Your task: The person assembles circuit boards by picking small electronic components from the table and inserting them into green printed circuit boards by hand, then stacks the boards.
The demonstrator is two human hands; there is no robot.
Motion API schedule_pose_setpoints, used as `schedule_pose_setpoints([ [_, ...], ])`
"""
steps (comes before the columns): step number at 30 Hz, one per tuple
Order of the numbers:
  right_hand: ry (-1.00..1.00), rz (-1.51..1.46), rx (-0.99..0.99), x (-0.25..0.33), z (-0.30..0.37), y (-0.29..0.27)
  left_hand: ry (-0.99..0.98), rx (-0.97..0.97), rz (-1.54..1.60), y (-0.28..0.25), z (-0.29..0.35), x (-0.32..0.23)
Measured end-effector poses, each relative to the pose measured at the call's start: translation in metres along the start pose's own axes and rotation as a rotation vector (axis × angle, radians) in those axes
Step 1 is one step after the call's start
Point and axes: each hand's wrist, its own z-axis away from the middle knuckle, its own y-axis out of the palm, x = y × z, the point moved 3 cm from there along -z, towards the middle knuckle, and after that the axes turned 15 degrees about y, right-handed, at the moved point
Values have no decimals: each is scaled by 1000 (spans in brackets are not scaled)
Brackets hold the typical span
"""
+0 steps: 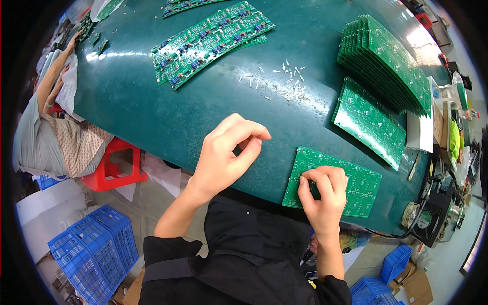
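Observation:
A green circuit board (358, 178) lies flat near the table's front edge, below my right hand (325, 193). That hand's thumb and forefinger are pinched together over the board's left part; anything between them is too small to make out. My left hand (229, 152) hovers over the table to the left of the board, its fingers curled and thumb drawn close to the forefinger. Whatever it may hold cannot be made out. Beyond both hands, several small pale slender parts (292, 91) lie scattered on the green table (203, 107).
Populated circuit boards (213, 40) lie at the far left. On the right, a tall stack of green boards (384, 63) stands behind another board (368, 122). A black soldering station (432, 218) is at the right edge. Another person (61, 117) sits on the left, near blue crates (94, 249).

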Motion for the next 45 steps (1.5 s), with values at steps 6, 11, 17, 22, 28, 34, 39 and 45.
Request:
schedule_pose_setpoints([
  [6,-26,24,23,4,-1,2,-85,-37,302,11,3,-3],
  [11,-4,74,7,7,1,4,18,-1,256,18,5,-7],
  [17,-22,101,14,10,1,3,-8,65,292,27,7,-10],
  [22,32,-2,110,7,-4,-7,-186,103,536,42,9,-14],
  [28,183,-343,165,0,0,-23,-256,207,685,59,10,-25],
  [34,277,-463,142,-13,5,-29,-142,158,543,55,6,-34],
  [39,291,-358,46,-25,7,-34,109,-10,-310,10,1,-20],
  [45,245,-147,-26,-35,11,-30,88,11,-538,-1,4,1],
])
